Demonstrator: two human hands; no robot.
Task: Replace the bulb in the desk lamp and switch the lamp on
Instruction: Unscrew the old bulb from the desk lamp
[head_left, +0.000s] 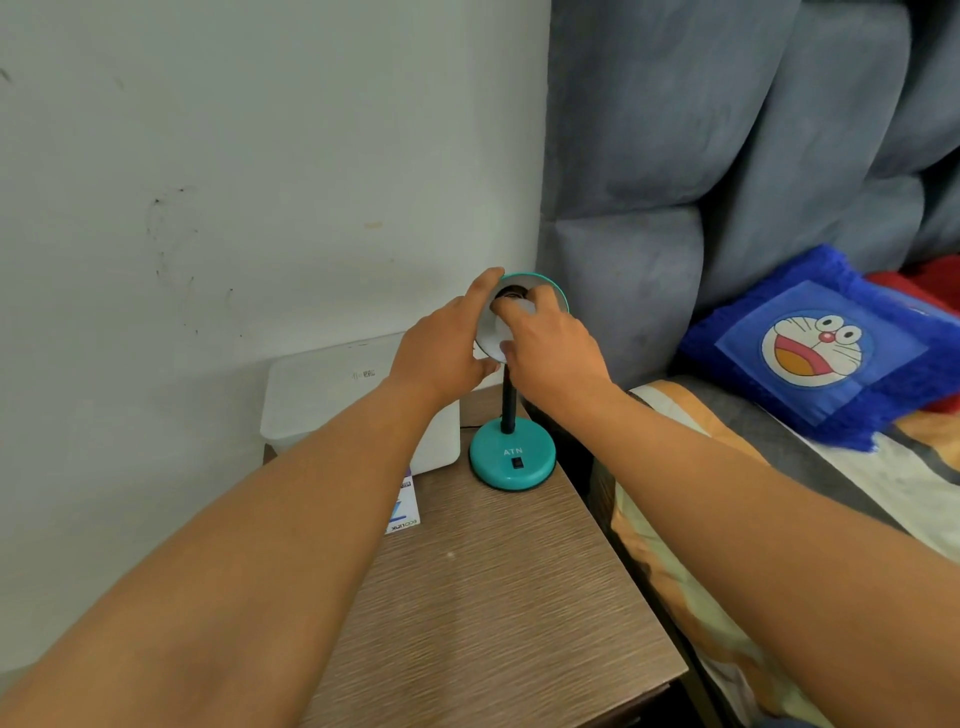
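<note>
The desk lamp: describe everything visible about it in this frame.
The desk lamp has a round teal base marked ATN with a small black switch, a black stem, and a teal shade with a pale inside, tilted toward the camera. It stands on the wooden bedside table. The left hand grips the shade's rim; the right hand reaches inside the shade. It looks unlit.
</note>
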